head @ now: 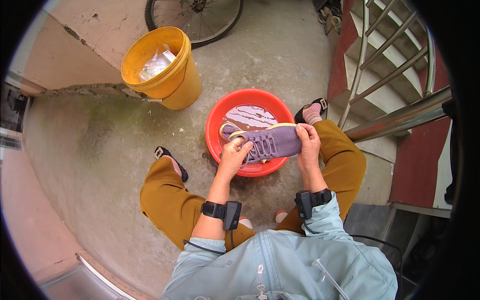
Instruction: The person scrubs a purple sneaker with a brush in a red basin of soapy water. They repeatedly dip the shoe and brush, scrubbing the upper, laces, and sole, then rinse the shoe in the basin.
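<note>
Over a red plastic basin [247, 171] on the floor, both hands hold a purple lace-up sneaker [275, 142], its toe pointing right. My left hand [234, 155] grips the heel end, at the shoe's opening beside the laces. The toe is pinched in my right hand [309, 140], thumb on top. Brownish water [251, 114] with bright reflections lies in the basin. A second purple shoe [227, 130] rests in it at the left, partly hidden by the held one. Something pale yellow shows under the held sneaker, too covered to name.
A yellow bucket [193, 80] with plastic bags and a small box in it stands at the upper left, before a bicycle wheel [229, 20]. Metal stair railings [397, 116] and steps [365, 80] are on the right. My knees flank the basin; cables run along both arms.
</note>
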Motion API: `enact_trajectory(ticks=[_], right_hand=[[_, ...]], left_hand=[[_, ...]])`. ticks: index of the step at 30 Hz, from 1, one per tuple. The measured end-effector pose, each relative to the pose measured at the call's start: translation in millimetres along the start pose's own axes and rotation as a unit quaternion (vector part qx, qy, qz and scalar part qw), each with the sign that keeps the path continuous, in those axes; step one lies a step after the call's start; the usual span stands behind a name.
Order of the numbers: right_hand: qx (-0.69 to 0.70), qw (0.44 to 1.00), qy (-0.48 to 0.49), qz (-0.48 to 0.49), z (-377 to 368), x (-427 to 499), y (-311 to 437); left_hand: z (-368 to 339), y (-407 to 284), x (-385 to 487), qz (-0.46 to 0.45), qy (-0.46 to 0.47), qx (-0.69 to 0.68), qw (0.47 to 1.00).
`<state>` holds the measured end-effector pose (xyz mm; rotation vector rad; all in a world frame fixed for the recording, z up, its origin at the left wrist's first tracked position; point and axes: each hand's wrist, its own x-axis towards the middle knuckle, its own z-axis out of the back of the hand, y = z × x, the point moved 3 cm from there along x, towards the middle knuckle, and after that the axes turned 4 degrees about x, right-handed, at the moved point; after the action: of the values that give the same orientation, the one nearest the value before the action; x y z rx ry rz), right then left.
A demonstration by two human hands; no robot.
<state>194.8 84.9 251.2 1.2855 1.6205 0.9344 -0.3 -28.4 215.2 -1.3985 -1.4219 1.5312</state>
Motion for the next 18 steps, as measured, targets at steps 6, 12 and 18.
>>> enact_trajectory(ticks=[6, 12, 18], right_hand=[[-0.016, 1.000, -0.022, 0.015, 8, 6, 1], [-0.017, 0.996, -0.060, 0.059, 30, 21, 16], [-0.061, 0.996, -0.012, 0.066, 30, 25, 38]], left_hand=[[20, 5, -6, 0.067, -0.015, -0.056, 0.996], [25, 3, -16, 0.136, -0.053, 0.164, 0.976], [29, -8, -11, -0.004, -0.209, 0.335, 0.919]])
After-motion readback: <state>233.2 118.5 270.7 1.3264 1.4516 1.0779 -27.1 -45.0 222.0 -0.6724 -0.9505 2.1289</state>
